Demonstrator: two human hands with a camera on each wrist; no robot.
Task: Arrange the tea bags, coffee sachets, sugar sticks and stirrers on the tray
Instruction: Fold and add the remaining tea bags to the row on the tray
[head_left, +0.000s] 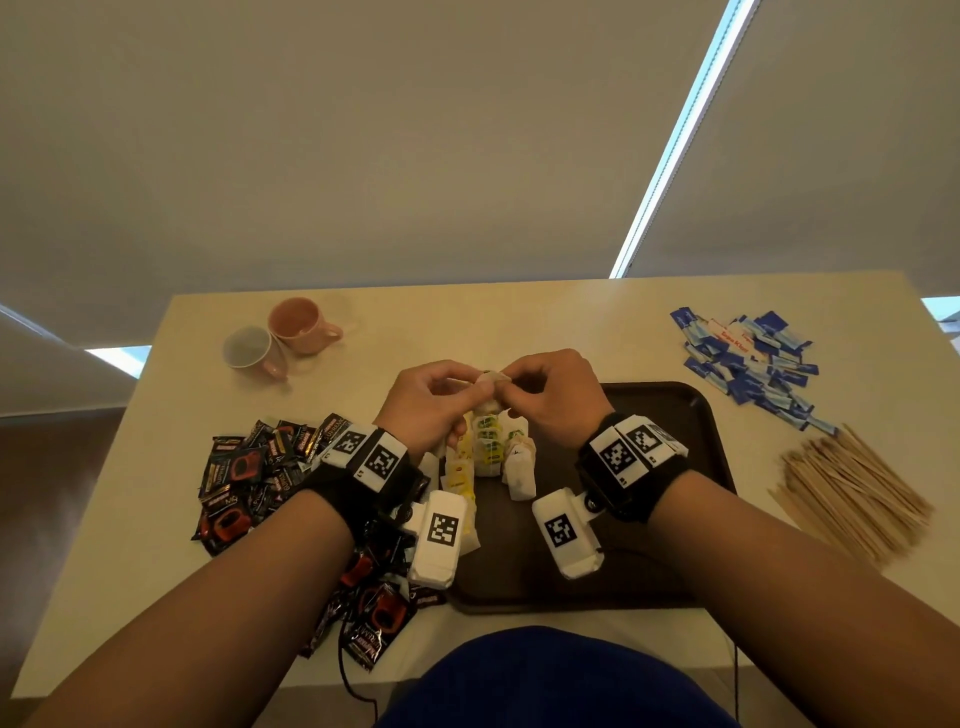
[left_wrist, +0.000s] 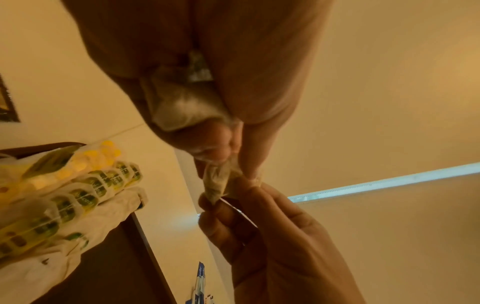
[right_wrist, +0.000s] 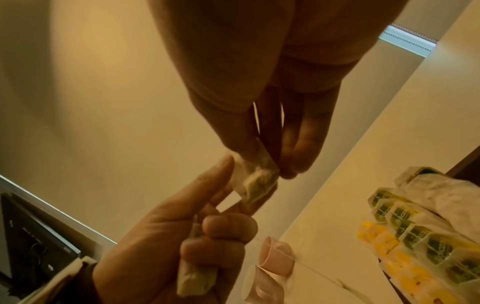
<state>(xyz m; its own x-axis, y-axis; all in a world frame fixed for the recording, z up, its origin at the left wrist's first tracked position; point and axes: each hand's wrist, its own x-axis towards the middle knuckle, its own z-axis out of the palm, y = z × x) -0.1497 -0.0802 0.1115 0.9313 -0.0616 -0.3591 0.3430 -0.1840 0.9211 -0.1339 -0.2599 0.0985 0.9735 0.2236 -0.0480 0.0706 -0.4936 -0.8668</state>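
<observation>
Both hands are raised over the far left part of the dark tray (head_left: 670, 415). My left hand (head_left: 434, 397) and right hand (head_left: 545, 395) pinch the same white tea bag (head_left: 489, 382) between their fingertips; it shows close up as the tea bag (left_wrist: 221, 183) and the tea bag (right_wrist: 255, 181). My left hand also clutches more tea bags (left_wrist: 179, 105) in its curled fingers. Rows of tea bags (head_left: 488, 447) with green and yellow tags stand on the tray beneath the hands. Black coffee sachets (head_left: 249, 478) lie left of the tray, blue sugar sticks (head_left: 748, 358) far right, wooden stirrers (head_left: 852, 493) right.
Two mugs, one pink (head_left: 301, 325) and one grey-rimmed (head_left: 254, 351), sit at the table's far left. More coffee sachets (head_left: 379, 618) spill toward the near edge under my left forearm. A cable (head_left: 348, 675) hangs off the front edge.
</observation>
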